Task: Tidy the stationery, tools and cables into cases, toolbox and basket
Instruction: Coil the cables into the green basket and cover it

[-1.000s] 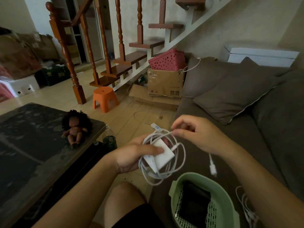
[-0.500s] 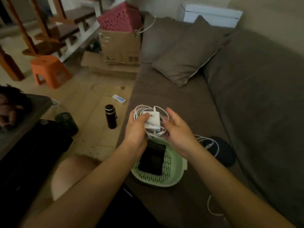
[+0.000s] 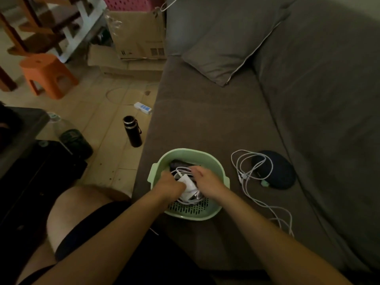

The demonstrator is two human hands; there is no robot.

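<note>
A coiled white charger [image 3: 188,187] is pinched by the left hand [image 3: 170,185] and right hand [image 3: 205,179] inside the green basket [image 3: 186,154]; a loose white cable [image 3: 249,171] is left on the sofa [image 3: 205,120].

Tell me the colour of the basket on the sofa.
Pale green basket, clearest in the head view.

White charger [image 3: 188,187] wrapped in its cable sits inside the pale green basket [image 3: 185,154] (perforated floor); a loose white cable [image 3: 249,175] sprawls just beside it.

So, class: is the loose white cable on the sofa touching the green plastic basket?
Apart. The head view shows bare grey sofa between the loose white cable and the green plastic basket.
</note>
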